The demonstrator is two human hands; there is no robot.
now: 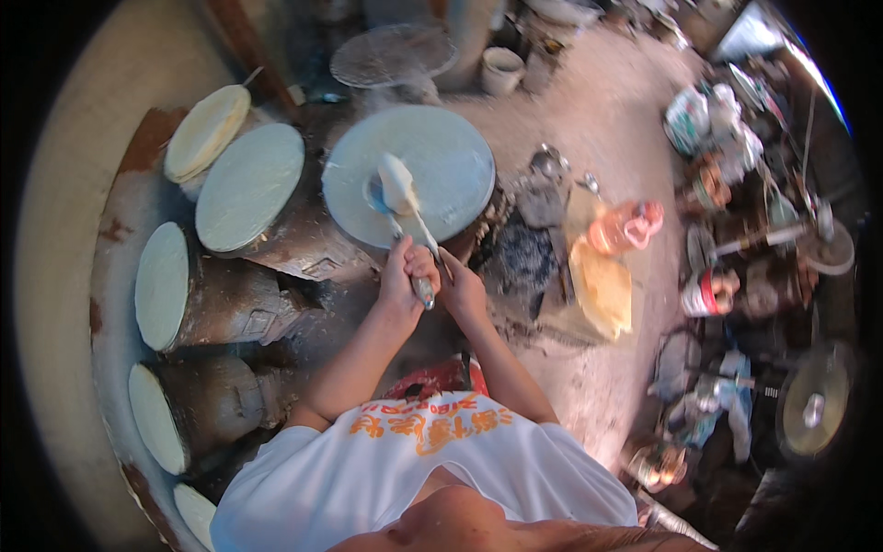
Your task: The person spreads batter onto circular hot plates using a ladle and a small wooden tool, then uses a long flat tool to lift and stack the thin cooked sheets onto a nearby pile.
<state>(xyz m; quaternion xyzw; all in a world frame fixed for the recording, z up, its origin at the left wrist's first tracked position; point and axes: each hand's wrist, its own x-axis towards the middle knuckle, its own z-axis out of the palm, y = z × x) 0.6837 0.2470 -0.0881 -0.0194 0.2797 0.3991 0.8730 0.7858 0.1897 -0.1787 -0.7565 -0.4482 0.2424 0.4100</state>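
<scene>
My left hand (405,274) grips the handle of a ladle (376,193) whose bowl is partly hidden behind a batter-coated tool. In my right hand (463,288) is the thin handle of that tool, perhaps a paddle (397,185), its head thick with pale batter. Both tool heads are close together over a large round griddle (448,155). A smooth, pale layer covers the griddle's top. Both hands are just in front of its near edge, close to each other.
Several drum stoves (227,307) with pale round tops line the left. Behind them lies a stack of round flatbreads (208,131). On the right are a pink-capped jug (621,228), folded yellowish sheets (601,286) and a dark, sooty patch (528,248). A pale bucket (502,70) stands behind.
</scene>
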